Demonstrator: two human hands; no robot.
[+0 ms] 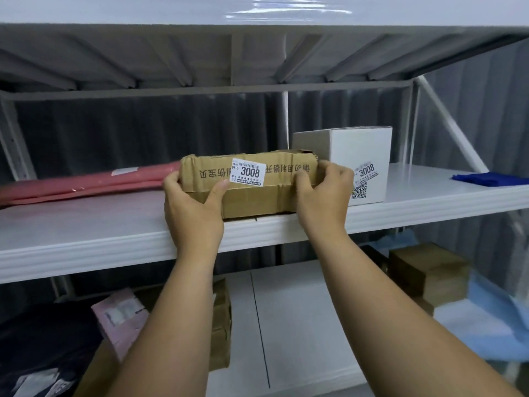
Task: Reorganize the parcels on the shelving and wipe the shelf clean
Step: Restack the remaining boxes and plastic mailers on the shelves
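A brown cardboard parcel (254,193) with a white "3008" label lies at the front edge of the white shelf (114,236). My left hand (191,207) grips its left end, thumb on the front face. My right hand (323,193) grips its right end, fingers curled over the top. A white box (360,156), also labelled "3008", stands just behind and to the right. A flat red mailer (94,181) lies on the shelf to the left. A blue cloth (492,179) rests at the shelf's far right.
The lower shelf (300,325) holds brown boxes (429,270), a pink parcel (120,316), a dark bag (43,339) and blue bags (492,310). Another shelf's underside (257,53) hangs close above. A diagonal brace (449,121) crosses at the right.
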